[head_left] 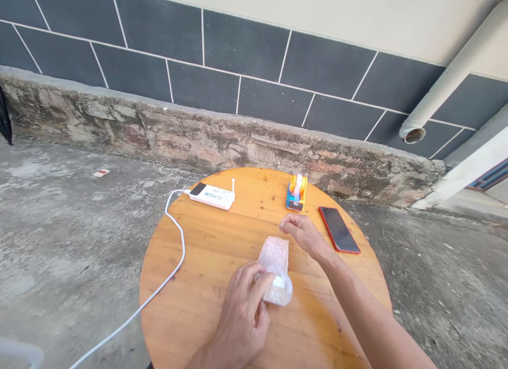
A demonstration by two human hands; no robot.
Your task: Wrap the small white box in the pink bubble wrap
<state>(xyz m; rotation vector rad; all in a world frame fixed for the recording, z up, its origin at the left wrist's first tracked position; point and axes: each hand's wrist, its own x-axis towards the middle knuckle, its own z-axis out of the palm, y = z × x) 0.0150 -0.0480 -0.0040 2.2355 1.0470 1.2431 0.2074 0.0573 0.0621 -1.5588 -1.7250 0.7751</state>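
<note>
My left hand (248, 300) grips a small bundle of bubble wrap (276, 252) over the round wooden table (178, 316). A whitish object shows faintly through the wrap's near end; its kind is hidden. The far end of the wrap lies spread out flat. My right hand (300, 229) is above the table, to the right of the wrap, with its fingers curled and pinched together. Whatever those fingers hold, if anything, is too small to make out. Just beyond that hand stands a blue and orange tape dispenser (296, 193) with a roll in it.
At the table's back left lies a white power strip (212, 195), its white cord (180, 252) running over the left edge. A red-edged phone (339, 230) lies at the right. Behind the table are a stone ledge (178, 136) and a tiled wall (254, 46).
</note>
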